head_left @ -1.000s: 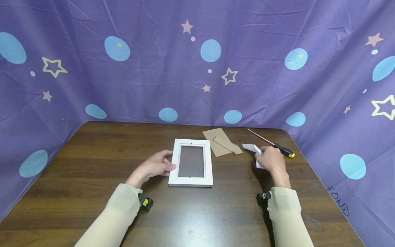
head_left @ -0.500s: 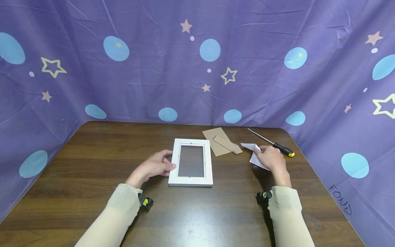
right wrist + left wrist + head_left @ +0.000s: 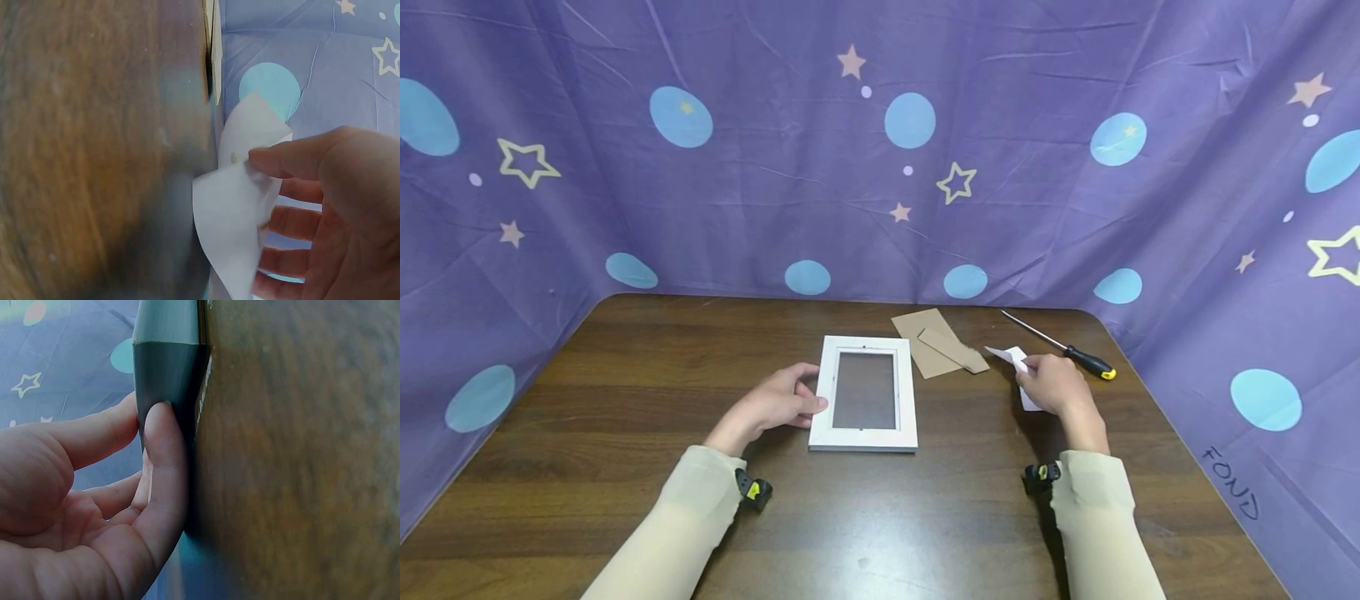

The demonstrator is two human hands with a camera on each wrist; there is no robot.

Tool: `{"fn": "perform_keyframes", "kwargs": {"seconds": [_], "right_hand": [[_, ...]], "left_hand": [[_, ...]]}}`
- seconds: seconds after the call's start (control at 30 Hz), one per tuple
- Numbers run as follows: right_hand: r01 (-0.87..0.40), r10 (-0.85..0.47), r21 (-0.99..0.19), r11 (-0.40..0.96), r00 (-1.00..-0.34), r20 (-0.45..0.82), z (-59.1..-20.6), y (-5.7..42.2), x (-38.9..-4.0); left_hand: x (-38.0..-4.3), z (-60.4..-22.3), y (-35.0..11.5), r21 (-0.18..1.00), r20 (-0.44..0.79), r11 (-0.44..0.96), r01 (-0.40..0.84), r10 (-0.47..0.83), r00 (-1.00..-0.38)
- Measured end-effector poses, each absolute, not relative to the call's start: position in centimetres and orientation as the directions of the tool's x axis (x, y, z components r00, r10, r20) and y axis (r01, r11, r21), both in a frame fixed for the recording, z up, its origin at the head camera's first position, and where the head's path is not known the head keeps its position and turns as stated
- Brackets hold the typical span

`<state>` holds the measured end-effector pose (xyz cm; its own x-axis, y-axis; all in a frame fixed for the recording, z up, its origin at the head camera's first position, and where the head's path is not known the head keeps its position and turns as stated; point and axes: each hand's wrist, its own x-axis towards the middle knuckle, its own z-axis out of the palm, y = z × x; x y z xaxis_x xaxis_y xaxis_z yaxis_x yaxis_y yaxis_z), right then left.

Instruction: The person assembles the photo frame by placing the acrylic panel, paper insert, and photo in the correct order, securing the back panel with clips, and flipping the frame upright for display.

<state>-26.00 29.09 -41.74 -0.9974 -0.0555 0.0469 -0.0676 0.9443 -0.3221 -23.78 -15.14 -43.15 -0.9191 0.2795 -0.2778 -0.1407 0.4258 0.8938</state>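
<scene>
The left hand [image 3: 775, 402] has the left side of the white frame [image 3: 907, 396] in a narrow grip: the thumb lies on its upper face and a finger presses along the outer edge, so the opening is only as wide as the border between them. The frame lies flat near the middle of the table [image 3: 647, 400], its short sides at the near and far ends.

To the right, the right hand [image 3: 1062, 385] pinches a piece of white paper [image 3: 228, 203]. The thumb is on one face and the curled fingers are behind, with barely a gap at the thumb tip. The paper is bent, one flap pointing left and another hanging toward the near side.

Between the frame and the paper, a torn-ended cardboard strip [image 3: 951, 350] lies across a cardboard sheet [image 3: 934, 367]. Just beyond the right hand is a screwdriver [image 3: 1088, 362], its handle at the right and its tip to the far left.
</scene>
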Motion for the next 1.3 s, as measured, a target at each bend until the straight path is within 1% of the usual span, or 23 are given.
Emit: {"fn": "perform_keyframes", "kwargs": {"seconds": [0.27,0.43,0.77,1.0,1.1,1.3], "right_hand": [[-0.033,-0.026,-0.307,0.951,-0.999,0.029,-42.1,28.4,-26.1],[-0.054,-0.041,-0.277,0.959,-0.998,0.050,-42.3,28.0,-26.3],[-0.032,-0.012,-0.304,0.952,-0.998,0.069,-41.2,28.0,-25.9],[-0.083,-0.011,-0.323,0.943,-0.975,0.221,-40.7,27.9,-25.7],[-0.089,0.022,-0.360,0.929,-0.956,0.292,-40.4,27.9,-25.5],[-0.097,0.101,-0.413,0.905,-0.896,0.433,-39.6,27.8,-25.2]], "left_hand": [[-23.8,-43.2,-15.1,0.892,-0.277,0.431,-0.139,0.276,-0.920],[-23.8,-43.2,-15.1,0.893,-0.277,0.429,-0.140,0.277,-0.920],[-23.7,-43.1,-15.1,0.890,-0.287,0.431,-0.150,0.272,-0.918],[-23.7,-43.0,-15.1,0.886,-0.292,0.437,-0.154,0.271,-0.917],[-23.8,-43.0,-15.1,0.887,-0.292,0.437,-0.153,0.272,-0.917],[-23.7,-43.0,-15.0,0.903,-0.277,0.405,-0.145,0.289,-0.916]]}}
